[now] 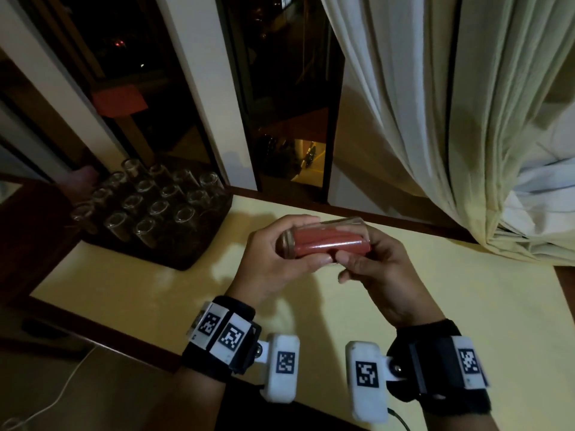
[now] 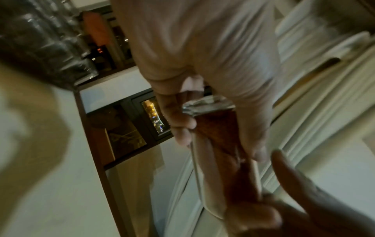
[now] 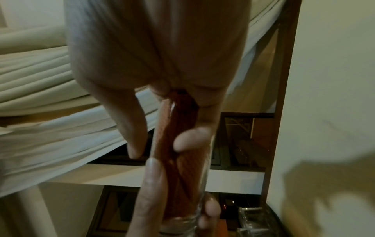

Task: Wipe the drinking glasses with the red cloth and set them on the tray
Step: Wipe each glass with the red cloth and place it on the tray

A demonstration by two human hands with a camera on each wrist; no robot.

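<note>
— What do we find at the far left?

— A dark tray on the pale yellow table, carrying rows of upright drinking glasses. Behind it we see dark window panes.

— And next, moving right?

— Our left hand held above the table, fingers and thumb curled round the base end of one glass that lies on its side. The red cloth is stuffed inside it, filling most of its length.

— Then the other hand?

— Our right hand meets the glass at its open end. In the right wrist view its fingers curl round the glass wall and pinch the cloth at the mouth.

— And furthest right?

— We see pale curtains hanging to the table's edge.
</note>
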